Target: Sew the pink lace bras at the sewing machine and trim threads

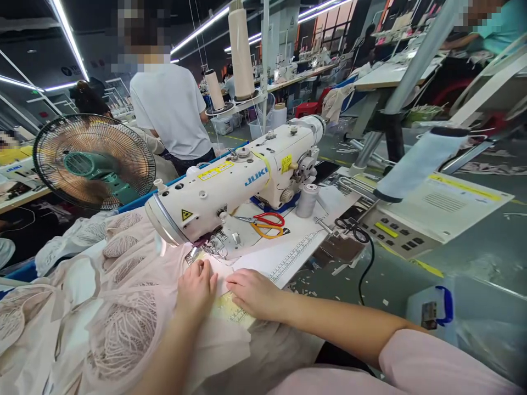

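A white JUKI sewing machine [239, 184] stands on the table, its needle end at the lower left. Pale pink fabric with lace panels [102, 307] is spread in front of it and runs under the presser foot [201, 249]. My left hand [196, 289] lies flat on the fabric just before the needle, fingers stretched out. My right hand [253, 293] rests flat beside it on the fabric edge, fingers pointing left. Neither hand grips anything.
Red and orange scissors [265, 224] and a thread spool [307, 200] lie behind the machine. A control panel [432, 211] sits at the right. A fan [94, 162] stands at the left. A person in a white shirt [171, 112] stands behind.
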`<state>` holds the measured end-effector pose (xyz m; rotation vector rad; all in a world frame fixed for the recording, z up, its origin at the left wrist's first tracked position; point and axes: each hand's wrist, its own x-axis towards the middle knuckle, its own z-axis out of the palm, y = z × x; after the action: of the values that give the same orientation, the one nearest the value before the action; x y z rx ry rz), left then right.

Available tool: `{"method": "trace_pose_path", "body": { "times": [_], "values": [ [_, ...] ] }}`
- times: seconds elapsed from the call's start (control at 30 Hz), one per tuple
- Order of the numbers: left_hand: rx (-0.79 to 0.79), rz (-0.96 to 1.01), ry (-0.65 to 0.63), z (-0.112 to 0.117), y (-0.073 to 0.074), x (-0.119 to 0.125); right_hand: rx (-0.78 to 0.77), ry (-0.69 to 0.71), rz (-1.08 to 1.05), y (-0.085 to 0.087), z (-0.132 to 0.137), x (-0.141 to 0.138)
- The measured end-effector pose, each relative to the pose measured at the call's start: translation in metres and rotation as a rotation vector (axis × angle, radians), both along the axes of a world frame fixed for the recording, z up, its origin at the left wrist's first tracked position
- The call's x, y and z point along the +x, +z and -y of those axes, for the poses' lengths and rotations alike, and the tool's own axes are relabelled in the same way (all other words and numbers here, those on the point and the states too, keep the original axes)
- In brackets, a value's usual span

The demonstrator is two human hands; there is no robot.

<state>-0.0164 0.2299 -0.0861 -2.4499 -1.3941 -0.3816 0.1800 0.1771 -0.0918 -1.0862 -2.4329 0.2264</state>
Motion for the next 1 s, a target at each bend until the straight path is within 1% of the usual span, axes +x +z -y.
{"method": "trace_pose_path", "body": {
  "times": [0.17, 0.37, 0.5, 0.63, 0.7, 0.83, 0.9, 1.0],
  "values": [
    [0.007, -0.011, -0.003, -0.009, 0.006, 0.004, -0.013, -0.015, -0.029, 0.001, -0.002, 0.000],
    [0.002, -0.006, -0.087, -0.006, 0.006, -0.002, -0.004, 0.055, -0.032, -0.001, 0.001, 0.005],
    [0.003, -0.007, -0.083, -0.004, 0.007, -0.003, 0.006, 0.055, -0.044, -0.005, 0.004, 0.008],
    [-0.007, -0.017, -0.070, -0.006, 0.007, 0.001, -0.011, 0.073, -0.052, -0.004, 0.005, 0.009],
    [-0.002, -0.021, -0.048, -0.009, 0.005, 0.003, -0.020, 0.063, -0.051, -0.002, 0.004, 0.008],
    [0.018, -0.026, 0.008, -0.014, 0.001, 0.006, -0.052, 0.002, -0.023, 0.001, -0.001, 0.004],
    [0.015, -0.036, -0.008, -0.015, 0.001, 0.005, -0.077, -0.008, -0.015, 0.001, -0.002, 0.003],
    [0.000, -0.052, -0.067, -0.014, 0.000, 0.002, -0.105, -0.010, -0.017, 0.001, -0.002, 0.003]
  ]
}}
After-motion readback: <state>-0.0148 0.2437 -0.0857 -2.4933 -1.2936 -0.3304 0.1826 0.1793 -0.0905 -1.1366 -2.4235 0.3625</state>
